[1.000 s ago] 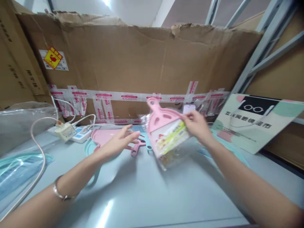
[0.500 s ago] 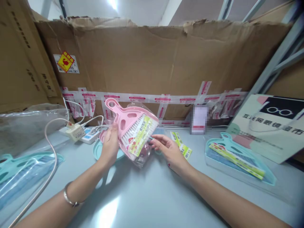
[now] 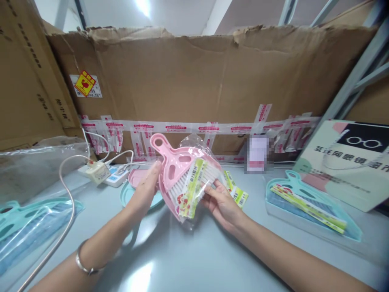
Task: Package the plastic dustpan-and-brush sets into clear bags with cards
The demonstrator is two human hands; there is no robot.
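Note:
A pink dustpan and brush set point(image 3: 178, 160) in a clear plastic bag is held up above the table, tilted, its handle pointing to the upper left. White bristles and a green-yellow card label point(image 3: 193, 188) show through the film. My right hand point(image 3: 220, 205) grips its lower right side, thumb over the front. Fairly straight fingers on my left hand point(image 3: 145, 190) lie along the set's left edge, with light contact at most. Behind that hand, a pink piece point(image 3: 137, 177) rests over a light-blue round-edged item point(image 3: 127, 195). More green-yellow labels point(image 3: 238, 192) lie behind my right hand.
Bagged turquoise dustpan sets lie at the right point(image 3: 316, 207) and left point(image 3: 28, 219). A power strip point(image 3: 114, 176) with a charger and white cable point(image 3: 72, 198) sits at the left. Behind stands a tall cardboard wall point(image 3: 182, 81); a printed paper bag point(image 3: 343, 166) leans at the right.
The pink set has shifted right and slightly down. My right hand has gone from pinching the bag's edge to gripping the set, while my left fingers have straightened and loosened.

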